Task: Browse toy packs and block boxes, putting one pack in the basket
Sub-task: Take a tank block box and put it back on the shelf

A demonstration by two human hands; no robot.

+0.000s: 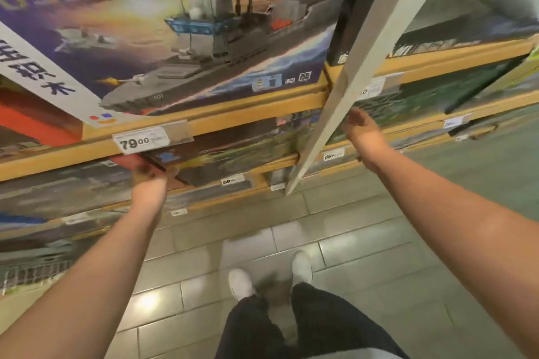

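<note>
head view, looking forward and down at store shelving.

at 12 o'clock: large block box (pixel 204 38) with a grey warship picture, standing on an orange shelf (pixel 233 114). below its lower left corner, at 9 o'clock: price tag (pixel 140 141) reading 79.00, clipped to the shelf edge.

one level down, centre of frame: dark block box (pixel 233 148), pulled out past the shelf edge and tilted, left corner lower. red box (pixel 125 160) just beside it at its 9 o'clock end.

left hand (pixel 151 176) at 9 o'clock of the dark block box: raised to the box's left corner, fingers curled round the corner edge, gripping it. blurred, so exact finger placement cannot be told.

right hand (pixel 361 128) at 3 o'clock of the same box: fingers loosely spread and reaching toward the right end of the box, next to a white upright post (pixel 350 90) that crosses the frame diagonally. contact with the box or post cannot be told; nothing seen held.

further boxes (pixel 437 96) on the shelves at 2 o'clock, right of the post, with small price tags on the edges.

at 6 o'clock: grey tiled floor (pixel 364 242), dark trousers (pixel 320 323) and white shoes (pixel 240 283). both bare forearms extend from the lower corners up to the shelf.
</note>
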